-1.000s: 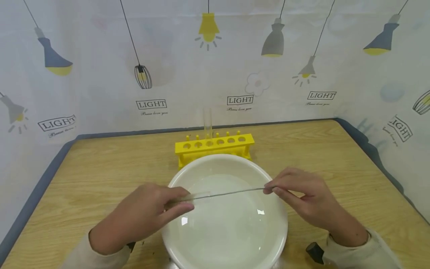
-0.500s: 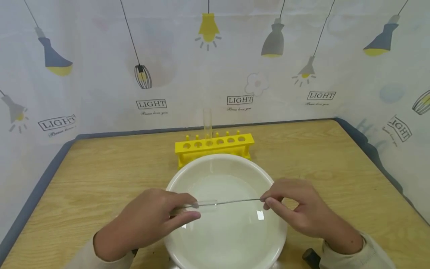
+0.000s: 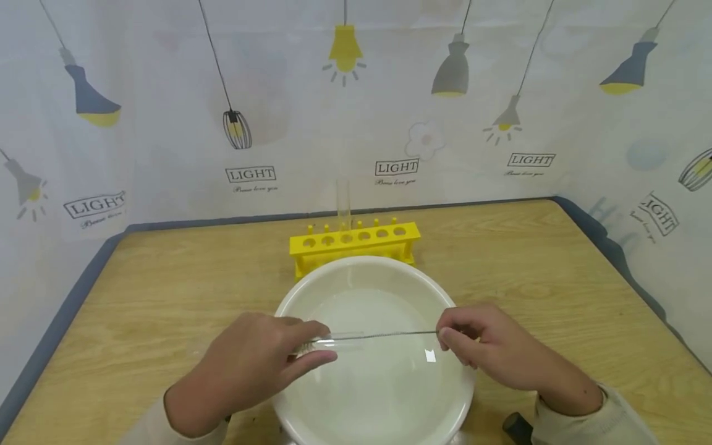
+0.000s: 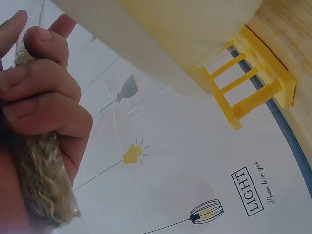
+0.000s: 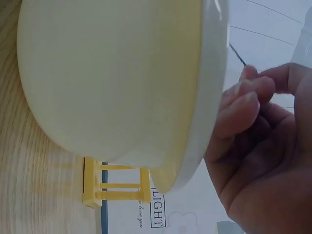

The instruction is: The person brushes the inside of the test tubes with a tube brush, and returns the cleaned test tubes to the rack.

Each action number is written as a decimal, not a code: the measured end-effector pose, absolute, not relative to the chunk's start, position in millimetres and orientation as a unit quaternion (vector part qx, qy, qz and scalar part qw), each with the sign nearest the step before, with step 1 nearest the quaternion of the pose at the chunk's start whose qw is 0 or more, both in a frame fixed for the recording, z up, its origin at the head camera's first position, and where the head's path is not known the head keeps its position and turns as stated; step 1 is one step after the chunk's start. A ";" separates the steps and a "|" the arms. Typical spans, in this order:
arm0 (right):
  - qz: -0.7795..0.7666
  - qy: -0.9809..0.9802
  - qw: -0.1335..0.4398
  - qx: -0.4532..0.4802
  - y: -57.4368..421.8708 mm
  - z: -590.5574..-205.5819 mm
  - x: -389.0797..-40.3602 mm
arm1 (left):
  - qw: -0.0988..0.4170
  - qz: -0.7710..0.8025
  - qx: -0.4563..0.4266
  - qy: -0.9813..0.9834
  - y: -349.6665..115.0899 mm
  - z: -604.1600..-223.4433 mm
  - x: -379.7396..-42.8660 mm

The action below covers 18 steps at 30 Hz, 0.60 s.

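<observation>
My left hand (image 3: 261, 361) grips a clear glass test tube (image 3: 347, 341) lying roughly level over a white basin (image 3: 458, 395). Inside the tube, bristles of a test tube brush (image 4: 44, 180) are pressed along the glass in the left wrist view, beneath curled fingers. The brush's thin twisted wire (image 3: 400, 334) runs out of the tube's mouth to the right. My right hand (image 3: 495, 349) pinches that wire's end between thumb and fingertips, above the basin's right rim. In the right wrist view, a short bit of wire (image 5: 237, 52) shows past the fingertips.
Behind the basin stands a yellow test tube rack (image 3: 356, 240) with another clear tube (image 3: 343, 204) upright in it. A dark cylindrical object (image 3: 517, 428) lies by the right sleeve. A white lamp-print sheet (image 3: 311, 123) borders the wooden table (image 3: 183, 290).
Both hands have come lower and nearer the person, and the left has shifted right. More clear tube shows beyond the left fingers, with less wire between its mouth and the right hand.
</observation>
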State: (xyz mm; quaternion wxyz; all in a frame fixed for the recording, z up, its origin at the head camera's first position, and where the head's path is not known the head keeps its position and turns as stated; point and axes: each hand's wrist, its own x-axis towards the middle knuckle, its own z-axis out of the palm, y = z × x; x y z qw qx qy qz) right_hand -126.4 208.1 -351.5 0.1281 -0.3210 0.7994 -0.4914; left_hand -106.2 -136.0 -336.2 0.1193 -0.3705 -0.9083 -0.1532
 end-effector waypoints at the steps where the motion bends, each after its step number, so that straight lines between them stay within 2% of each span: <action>1: -0.486 0.801 0.132 -0.324 208.4 -351.8 -126.9 | 0.127 -0.151 -0.373 -0.907 -135.9 -336.8 -106.3; 8: -0.465 0.815 0.076 -0.337 209.5 -357.0 -129.3 | 0.187 -0.137 -0.388 -0.892 -135.2 -341.6 -108.8; 11: -0.504 0.799 0.115 -0.309 209.1 -357.5 -129.6 | 0.218 -0.130 -0.396 -0.882 -134.6 -344.3 -110.3; 15: -0.570 0.758 0.186 -0.258 208.4 -357.6 -131.4 | 0.285 -0.123 -0.405 -0.860 -134.0 -347.0 -112.9; 18: -0.606 0.727 0.212 -0.242 208.0 -358.9 -132.8 | 0.326 -0.123 -0.405 -0.846 -133.5 -348.1 -115.2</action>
